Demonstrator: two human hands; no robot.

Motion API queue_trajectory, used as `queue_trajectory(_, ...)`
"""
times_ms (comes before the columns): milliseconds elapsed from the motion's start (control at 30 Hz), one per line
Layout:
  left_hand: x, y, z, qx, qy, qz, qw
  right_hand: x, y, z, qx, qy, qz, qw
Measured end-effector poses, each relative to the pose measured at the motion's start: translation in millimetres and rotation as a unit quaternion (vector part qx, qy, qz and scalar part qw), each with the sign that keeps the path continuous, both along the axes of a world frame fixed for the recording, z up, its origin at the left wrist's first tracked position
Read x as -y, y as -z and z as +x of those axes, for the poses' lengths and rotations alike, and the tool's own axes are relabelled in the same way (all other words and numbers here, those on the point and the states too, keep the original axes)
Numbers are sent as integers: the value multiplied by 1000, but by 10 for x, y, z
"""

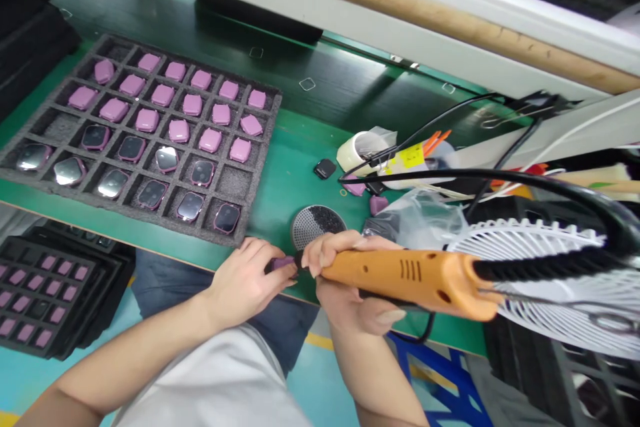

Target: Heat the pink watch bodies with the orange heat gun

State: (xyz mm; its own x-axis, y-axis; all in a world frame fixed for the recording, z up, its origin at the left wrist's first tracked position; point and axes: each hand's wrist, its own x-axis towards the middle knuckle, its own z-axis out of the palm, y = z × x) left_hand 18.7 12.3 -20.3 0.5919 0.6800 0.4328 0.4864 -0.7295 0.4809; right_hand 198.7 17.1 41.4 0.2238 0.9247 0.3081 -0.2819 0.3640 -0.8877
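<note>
Left hand [247,282] pinches purple watch case [284,263], lower centre of frame; right hand [344,303] wraps orange tool [400,275], centre right; case probably light, stiff, slippery, best held by its edges; tool likely rigid, heavier, best gripped round its body.

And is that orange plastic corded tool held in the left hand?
No, the right hand holds the orange tool, while the left hand holds a small purple piece.

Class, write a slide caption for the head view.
Right hand grips an orange tool; left hand holds a small purple piece.
</note>
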Motion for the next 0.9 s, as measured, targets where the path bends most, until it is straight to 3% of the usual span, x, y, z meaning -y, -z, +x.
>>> queue_trajectory(100, -10, -35, -3, -15, 1, -22, 1000, -45, -79, 73, -9, 43, 22, 999)
queue_trajectory(233, -23, -109, -42, -32, 51, -50, 997, -135, -56, 178, -11, 101, 30, 994)
queue_trajectory(300, -22, -124, -55, -26, 65, -58, 996, -176, -15, 196, -19, 104, 26, 994)
queue_trajectory(500, 1, -84, -30, -37, 26, -42, 998, -188, 35, 157, -25, 99, 19, 995)
queue_trajectory(700, -18, -132, -64, -34, 62, -39, 997, -167, 66, 170, -18, 83, 16, 996)
queue_trajectory(900, -14, -87, -35, -30, 42, -7, 999, -119, 35, 184, -9, 73, 26, 997)
